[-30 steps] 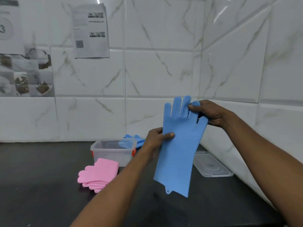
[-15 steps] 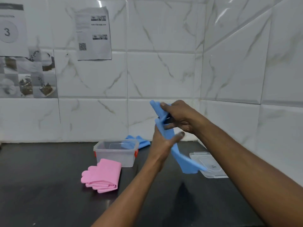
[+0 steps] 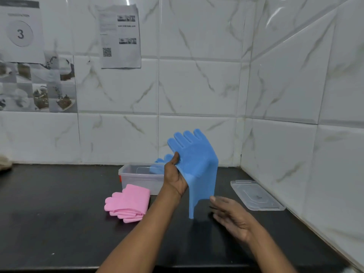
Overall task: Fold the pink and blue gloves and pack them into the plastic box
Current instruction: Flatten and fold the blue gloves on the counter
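A blue glove (image 3: 199, 166) hangs upright in the air, fingers up and cuff down, its nubbed palm facing the camera, held at its left edge by the left grip (image 3: 175, 178). The second blue glove (image 3: 159, 164) shows at the far side of the plastic box (image 3: 137, 180); whether it lies in or behind it is unclear. The box is clear, open and upright on the dark tabletop (image 3: 59, 203). The pink gloves (image 3: 130, 203) lie folded and stacked just before it, fingers pointing left.
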Demonstrator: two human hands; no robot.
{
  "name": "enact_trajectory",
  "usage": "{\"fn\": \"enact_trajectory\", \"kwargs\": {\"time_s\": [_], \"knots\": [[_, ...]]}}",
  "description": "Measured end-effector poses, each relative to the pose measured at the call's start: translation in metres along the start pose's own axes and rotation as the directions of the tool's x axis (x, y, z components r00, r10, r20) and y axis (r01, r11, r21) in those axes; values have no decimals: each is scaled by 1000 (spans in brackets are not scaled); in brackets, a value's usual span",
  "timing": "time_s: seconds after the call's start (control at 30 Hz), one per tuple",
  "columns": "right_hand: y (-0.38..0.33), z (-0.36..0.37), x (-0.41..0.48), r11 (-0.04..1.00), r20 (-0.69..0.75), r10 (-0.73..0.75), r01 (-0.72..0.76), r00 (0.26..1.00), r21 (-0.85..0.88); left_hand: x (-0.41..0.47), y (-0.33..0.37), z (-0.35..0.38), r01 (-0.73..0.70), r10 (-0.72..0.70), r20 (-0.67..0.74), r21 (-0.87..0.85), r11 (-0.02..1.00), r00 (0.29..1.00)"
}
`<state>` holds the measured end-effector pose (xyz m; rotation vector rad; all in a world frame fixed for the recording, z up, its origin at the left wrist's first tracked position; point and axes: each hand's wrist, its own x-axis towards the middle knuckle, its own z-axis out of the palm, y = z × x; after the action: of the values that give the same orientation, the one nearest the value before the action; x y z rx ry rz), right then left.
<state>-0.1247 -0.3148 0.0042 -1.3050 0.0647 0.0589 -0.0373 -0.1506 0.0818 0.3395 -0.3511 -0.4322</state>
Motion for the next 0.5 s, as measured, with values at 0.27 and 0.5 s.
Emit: {"fn": "enact_trajectory", "kwargs": {"time_s": [0.27,0.5], "knots": [[-8,6,14,854,-182,-91,171,979,492,-19,3,0,-229,235,63,-91,969,970],[22,32,20,944,-63,80,-56,995,324,-43,-22,4,-195,175,-102,-252,948,979]]}}
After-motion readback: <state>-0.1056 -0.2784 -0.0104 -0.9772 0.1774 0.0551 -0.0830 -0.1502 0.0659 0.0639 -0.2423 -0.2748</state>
